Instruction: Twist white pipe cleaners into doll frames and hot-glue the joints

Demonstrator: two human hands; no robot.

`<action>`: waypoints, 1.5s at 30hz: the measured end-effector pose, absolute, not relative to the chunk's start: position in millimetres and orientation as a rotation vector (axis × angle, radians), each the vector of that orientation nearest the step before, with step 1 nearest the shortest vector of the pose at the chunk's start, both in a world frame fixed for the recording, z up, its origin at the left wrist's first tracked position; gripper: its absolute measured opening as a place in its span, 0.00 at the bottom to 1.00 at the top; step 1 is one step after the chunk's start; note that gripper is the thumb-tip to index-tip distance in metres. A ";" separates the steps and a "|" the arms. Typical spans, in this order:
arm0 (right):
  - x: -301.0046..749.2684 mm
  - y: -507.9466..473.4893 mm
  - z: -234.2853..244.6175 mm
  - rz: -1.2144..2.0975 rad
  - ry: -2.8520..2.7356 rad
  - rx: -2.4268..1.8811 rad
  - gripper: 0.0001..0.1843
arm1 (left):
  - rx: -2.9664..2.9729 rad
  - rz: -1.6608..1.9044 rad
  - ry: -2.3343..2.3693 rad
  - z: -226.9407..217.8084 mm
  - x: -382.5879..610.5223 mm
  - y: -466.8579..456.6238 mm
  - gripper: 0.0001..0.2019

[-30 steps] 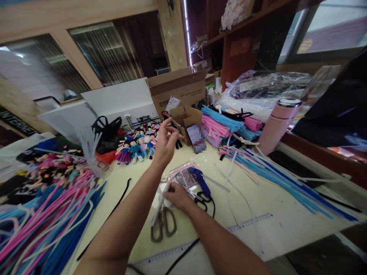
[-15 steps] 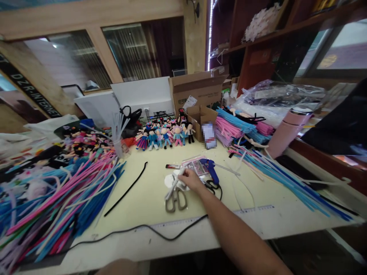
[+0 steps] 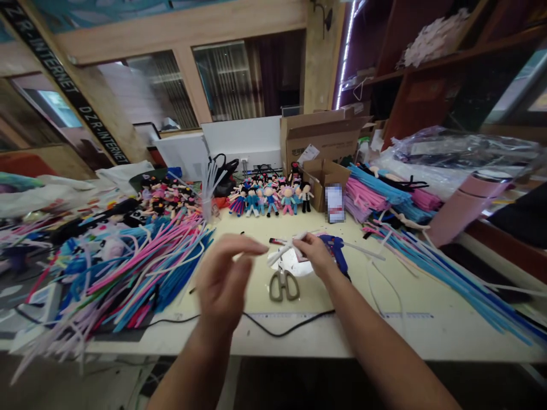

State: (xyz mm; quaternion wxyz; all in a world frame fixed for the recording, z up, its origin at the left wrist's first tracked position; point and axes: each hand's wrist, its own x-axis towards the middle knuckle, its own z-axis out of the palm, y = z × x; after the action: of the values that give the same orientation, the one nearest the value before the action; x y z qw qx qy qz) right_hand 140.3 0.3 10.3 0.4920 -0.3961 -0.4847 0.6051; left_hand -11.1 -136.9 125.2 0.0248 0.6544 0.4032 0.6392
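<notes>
My right hand (image 3: 316,255) pinches a short bundle of white pipe cleaners (image 3: 280,254) above the middle of the table. To its left, my left hand (image 3: 226,273) is raised, with thumb and fingers apart and nothing between them; it is slightly blurred. Scissors (image 3: 284,287) lie below the white bundle, handles towards me. Beneath and beside the bundle is a white round piece (image 3: 304,267). A blue glue gun (image 3: 337,250) rests just beyond my right hand, which partly covers it. A small knife (image 3: 277,241) lies behind the bundle.
Piles of coloured pipe cleaners lie at left (image 3: 183,285) and right (image 3: 448,279). Small dolls (image 3: 269,202) stand at the back beside cardboard boxes (image 3: 325,134). A pink flask (image 3: 470,208) stands at right. A black cable (image 3: 277,334) crosses the front near a ruler (image 3: 405,315).
My left hand has come up from the bottom edge towards the white bundle, covering most of the black pipe cleaner. My right hand still holds the bundle. The view has shifted left.
</notes>
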 end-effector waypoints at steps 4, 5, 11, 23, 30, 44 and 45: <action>135.3 -8.3 35.8 1.454 -1.133 -0.834 0.17 | 2.372 1.293 1.632 93.5 -5.8 -88.4 0.07; 133.6 -9.7 39.4 1.450 -1.132 -0.818 0.17 | 2.383 1.214 1.721 84.3 -4.8 -76.7 0.10; 129.6 -4.6 38.0 1.386 -1.201 -0.797 0.15 | 2.303 1.211 1.777 55.7 -5.3 -43.0 0.08; 141.5 12.9 21.3 0.791 -1.622 -1.032 0.10 | 1.310 1.360 1.242 16.5 0.8 -7.3 0.10; 138.0 13.4 12.5 0.668 -1.666 -1.086 0.09 | 1.078 1.369 1.148 13.2 8.4 -9.7 0.13; 136.1 11.6 7.6 0.862 -1.448 -1.172 0.15 | 0.902 1.460 1.073 -1.2 19.3 -9.1 0.16; 135.0 12.0 7.1 0.926 -1.414 -1.147 0.14 | 0.897 1.465 1.070 -2.2 19.6 -9.0 0.16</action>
State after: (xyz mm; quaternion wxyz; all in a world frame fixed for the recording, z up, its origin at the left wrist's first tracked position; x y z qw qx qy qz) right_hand 135.0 12.0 7.1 0.5224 -0.4790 -0.5902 0.3865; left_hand 19.6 -9.0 -2.2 0.5303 0.3756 0.4481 0.6139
